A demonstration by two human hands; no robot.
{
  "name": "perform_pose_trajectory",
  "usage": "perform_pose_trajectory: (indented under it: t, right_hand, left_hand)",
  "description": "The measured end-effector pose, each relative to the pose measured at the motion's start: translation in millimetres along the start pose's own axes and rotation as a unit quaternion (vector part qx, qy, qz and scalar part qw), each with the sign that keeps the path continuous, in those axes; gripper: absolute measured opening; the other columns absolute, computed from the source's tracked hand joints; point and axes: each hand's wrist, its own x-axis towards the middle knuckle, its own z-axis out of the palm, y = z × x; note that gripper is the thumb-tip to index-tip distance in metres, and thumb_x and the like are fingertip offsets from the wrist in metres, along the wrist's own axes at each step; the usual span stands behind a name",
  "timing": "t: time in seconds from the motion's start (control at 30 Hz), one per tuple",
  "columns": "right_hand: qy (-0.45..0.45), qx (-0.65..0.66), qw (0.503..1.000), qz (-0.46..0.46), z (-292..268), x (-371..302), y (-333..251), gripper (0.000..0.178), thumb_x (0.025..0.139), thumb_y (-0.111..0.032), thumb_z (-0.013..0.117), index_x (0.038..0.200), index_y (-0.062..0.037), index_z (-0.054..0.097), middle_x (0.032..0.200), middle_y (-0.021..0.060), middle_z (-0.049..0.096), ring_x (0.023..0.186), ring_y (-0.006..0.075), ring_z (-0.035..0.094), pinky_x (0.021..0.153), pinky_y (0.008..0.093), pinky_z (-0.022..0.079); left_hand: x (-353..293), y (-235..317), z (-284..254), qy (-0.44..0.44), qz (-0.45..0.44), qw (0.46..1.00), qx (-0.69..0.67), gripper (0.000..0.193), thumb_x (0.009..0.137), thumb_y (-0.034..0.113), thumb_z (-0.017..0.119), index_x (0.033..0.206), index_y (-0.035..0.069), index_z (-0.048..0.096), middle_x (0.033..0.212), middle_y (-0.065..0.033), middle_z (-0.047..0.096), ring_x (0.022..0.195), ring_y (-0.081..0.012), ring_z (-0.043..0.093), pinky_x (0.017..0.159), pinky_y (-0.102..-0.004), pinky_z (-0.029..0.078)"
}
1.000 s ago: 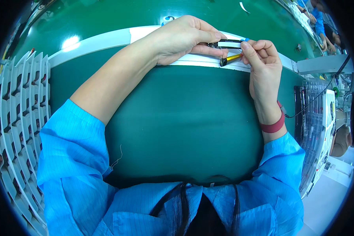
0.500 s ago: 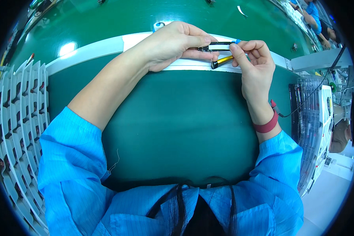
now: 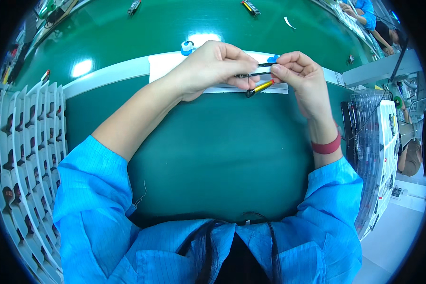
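In front of me, my left hand (image 3: 215, 67) and my right hand (image 3: 304, 78) hold a slim black strip-like part (image 3: 265, 66) with a white band between them. Left thumb and fingers pinch its left end; right thumb and forefinger pinch its right end. Just below hangs a small yellow cylinder (image 3: 262, 87) with a black end and a reddish tip. Its tip is near my right fingers; whether it is joined to the strip I cannot tell. Under both hands lies a white sheet or board (image 3: 162, 67).
A blue-and-white round item (image 3: 187, 47) and a small blue piece (image 3: 273, 59) sit by the hands. Beyond, a green belt (image 3: 170, 23) carries small black parts (image 3: 251, 7). White slotted trays (image 3: 31, 142) stand left, clear plastic trays (image 3: 362, 128) right. Another person (image 3: 364, 14) works far right.
The view has shifted, showing more of the green belt's far side. Both hands keep their pinch on the black strip, while the yellow cylinder has swung slightly, its black end lower.
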Motion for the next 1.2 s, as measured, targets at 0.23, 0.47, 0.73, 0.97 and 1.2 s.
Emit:
perform_pose_trajectory:
  t: [0.23, 0.47, 0.73, 0.97, 1.2]
  right_hand:
    - [-0.119, -0.003, 0.993, 0.024, -9.4, 0.3, -18.2, 0.016, 0.077, -0.003, 0.065, 0.090, -0.0001, 0.056, 0.078, 0.0065, 0.063, 0.071, 0.0102, 0.061, 0.066, 0.0215, 0.050]
    - [0.067, -0.284, 0.915, -0.277, 11.7, 3.5, 2.7, 0.015, 0.075, -0.004, 0.065, 0.086, -0.0014, 0.055, 0.079, 0.0037, 0.061, 0.075, 0.0105, 0.060, 0.068, 0.0241, 0.050]
    - [0.028, -0.107, 0.975, -0.190, 9.8, -1.0, -6.7, 0.020, 0.077, 0.001, 0.062, 0.093, 0.0019, 0.050, 0.083, 0.0074, 0.058, 0.079, 0.0117, 0.057, 0.072, 0.0237, 0.047]
    - [-0.039, -0.215, 0.950, -0.224, -0.6, 0.6, -12.7, 0.018, 0.077, 0.001, 0.061, 0.091, 0.0006, 0.050, 0.082, 0.0058, 0.056, 0.079, 0.0117, 0.057, 0.070, 0.0243, 0.048]
    - [-0.017, -0.364, 0.864, -0.347, 10.0, -3.9, -7.6, 0.016, 0.075, 0.002, 0.063, 0.086, 0.0001, 0.051, 0.080, 0.0068, 0.058, 0.070, 0.0142, 0.059, 0.066, 0.0251, 0.048]
  left_hand:
    - [-4.9, 9.2, 3.7, -0.104, -0.055, 0.991, 0.056, 0.027, 0.085, 0.016, 0.058, 0.102, -0.005, 0.059, 0.083, -0.0098, 0.065, 0.065, -0.0086, 0.061, 0.057, -0.0206, 0.053]
    - [-2.3, -4.2, 11.9, -0.040, -0.020, 0.995, -0.086, 0.028, 0.088, 0.015, 0.053, 0.110, -0.002, 0.056, 0.096, -0.0107, 0.063, 0.079, -0.0127, 0.062, 0.069, -0.0254, 0.054]
    - [-11.2, 1.5, 23.2, -0.021, -0.020, 0.996, -0.088, 0.033, 0.085, 0.018, 0.057, 0.114, 0.000, 0.055, 0.095, -0.0092, 0.063, 0.081, -0.0131, 0.061, 0.070, -0.0250, 0.053]
    - [-6.2, 0.7, 14.5, -0.062, -0.047, 0.994, -0.077, 0.031, 0.084, 0.018, 0.059, 0.109, -0.001, 0.057, 0.093, -0.0103, 0.064, 0.078, -0.0137, 0.063, 0.067, -0.0223, 0.055]
    - [-4.4, 0.1, 10.4, -0.064, -0.037, 0.992, -0.105, 0.029, 0.086, 0.017, 0.056, 0.106, -0.003, 0.057, 0.091, -0.0107, 0.064, 0.077, -0.0135, 0.062, 0.068, -0.0225, 0.054]
